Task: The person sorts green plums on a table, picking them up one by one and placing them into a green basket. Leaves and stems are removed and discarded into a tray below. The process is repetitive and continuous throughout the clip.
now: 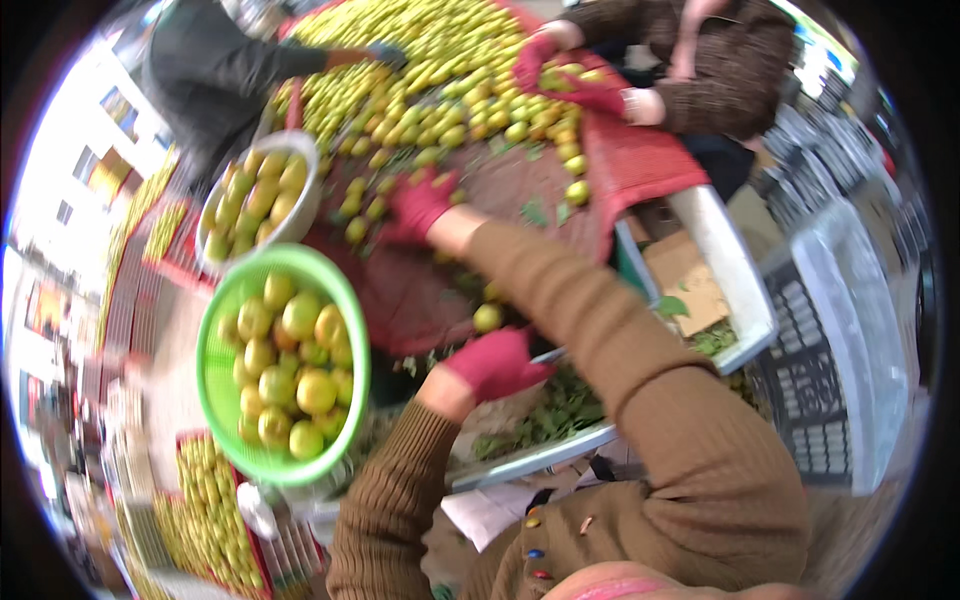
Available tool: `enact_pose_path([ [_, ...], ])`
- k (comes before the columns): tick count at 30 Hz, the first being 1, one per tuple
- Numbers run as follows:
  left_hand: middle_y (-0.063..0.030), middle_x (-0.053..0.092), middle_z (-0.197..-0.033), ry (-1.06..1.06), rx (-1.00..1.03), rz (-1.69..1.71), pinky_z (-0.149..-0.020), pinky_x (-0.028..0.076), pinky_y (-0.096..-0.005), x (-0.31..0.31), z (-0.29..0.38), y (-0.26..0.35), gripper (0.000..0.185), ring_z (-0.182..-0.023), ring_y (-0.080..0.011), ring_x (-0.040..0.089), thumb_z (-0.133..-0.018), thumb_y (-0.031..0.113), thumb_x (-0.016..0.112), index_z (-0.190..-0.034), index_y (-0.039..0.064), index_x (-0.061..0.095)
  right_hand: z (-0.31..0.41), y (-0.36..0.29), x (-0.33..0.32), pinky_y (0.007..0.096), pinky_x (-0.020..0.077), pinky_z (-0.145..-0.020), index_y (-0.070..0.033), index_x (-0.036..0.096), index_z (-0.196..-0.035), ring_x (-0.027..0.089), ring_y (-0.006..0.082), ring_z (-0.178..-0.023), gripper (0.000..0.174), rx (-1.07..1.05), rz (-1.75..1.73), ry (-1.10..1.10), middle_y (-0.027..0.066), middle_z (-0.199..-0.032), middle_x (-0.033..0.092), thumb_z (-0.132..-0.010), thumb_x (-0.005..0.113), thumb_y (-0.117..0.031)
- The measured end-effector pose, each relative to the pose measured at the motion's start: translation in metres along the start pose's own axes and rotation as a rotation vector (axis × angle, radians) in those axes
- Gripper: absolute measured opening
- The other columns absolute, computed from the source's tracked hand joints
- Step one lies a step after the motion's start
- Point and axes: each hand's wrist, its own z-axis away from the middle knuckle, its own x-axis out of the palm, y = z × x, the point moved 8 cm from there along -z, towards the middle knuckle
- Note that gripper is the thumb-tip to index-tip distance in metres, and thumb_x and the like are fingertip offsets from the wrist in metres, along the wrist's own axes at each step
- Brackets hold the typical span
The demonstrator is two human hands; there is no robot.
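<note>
My right hand (421,204), in a crimson glove, reaches across the sorting table (420,289) with its blurred fingers spread. It is among loose round yellow-green fruits (355,229); whether it touches any is unclear. My left hand (495,365), gloved alike, is at the table's near edge, just below a single fruit (487,318). Its fingers are partly hidden, so I cannot tell whether it grips anything. Left of both hands stands a bright green plastic basket (358,360) part filled with larger fruits (277,386). Behind it is a white basket (309,206) of similar fruits.
A large heap of fruit (420,52) covers the far table. One person's gloved hands (574,82) hold fruits at the right; another's hand (386,54) touches the heap. Leaves (562,409) fill a tray below my left hand. Crates (847,360) stand at the right.
</note>
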Motion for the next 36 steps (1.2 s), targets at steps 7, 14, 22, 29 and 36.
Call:
enact_pose_path([
  [7,-0.0149,0.041,-0.162,-0.034,0.121,-0.004,-0.126,0.023,-0.039,-0.001,0.007,0.013,0.052,-0.151,-0.0282,0.034,-0.104,0.031,0.057,-0.15,0.007,0.051,0.012,-0.087,0.004,0.0871,0.0129,-0.105,-0.04,0.052,-0.148,0.026,0.0495,-0.149,0.074,-0.346,-0.022,0.065,0.0063,-0.163,0.036,-0.079,0.069,-0.063],
  [14,-0.018,0.061,-0.143,0.09,0.18,0.099,-0.113,0.042,-0.0406,-0.008,0.001,0.033,0.049,-0.132,-0.0315,0.056,-0.098,0.033,0.067,-0.136,0.004,0.062,0.04,-0.044,0.0,0.0809,0.0197,-0.107,-0.037,0.072,-0.121,0.04,0.0436,-0.138,0.05,-0.35,-0.063,0.241,0.0096,-0.147,0.048,-0.074,0.073,-0.057],
  [22,-0.028,0.062,-0.134,0.127,-0.093,-0.037,-0.104,0.049,-0.0441,-0.004,-0.001,-0.01,0.076,-0.122,-0.0415,0.061,-0.088,0.044,0.07,-0.146,0.001,0.048,0.103,0.005,-0.016,0.0621,0.0459,-0.089,-0.025,0.075,-0.11,0.058,0.0416,-0.117,0.04,-0.608,0.041,0.287,0.0078,-0.121,0.066,-0.077,0.073,-0.047],
  [29,-0.0212,0.061,-0.134,0.164,-0.191,-0.142,-0.1,0.048,-0.0547,-0.004,-0.004,0.002,0.07,-0.123,-0.0405,0.059,-0.086,0.047,0.069,-0.144,0.012,0.051,-0.026,0.108,-0.052,0.0426,0.0544,-0.094,-0.02,0.075,-0.117,0.07,0.0346,-0.106,0.027,-0.271,-0.571,0.36,0.0147,-0.113,0.074,-0.096,0.062,-0.032],
  [36,-0.0177,0.059,-0.133,0.24,-0.256,-0.149,-0.095,0.047,-0.0607,0.004,0.009,-0.007,0.065,-0.117,-0.0406,0.061,-0.085,0.046,0.07,-0.139,0.014,0.056,-0.164,0.059,-0.033,0.0439,0.0503,-0.101,-0.015,0.068,-0.129,0.064,0.0383,-0.12,0.037,-0.098,-0.266,0.115,0.0204,-0.13,0.066,-0.101,0.05,-0.03],
])
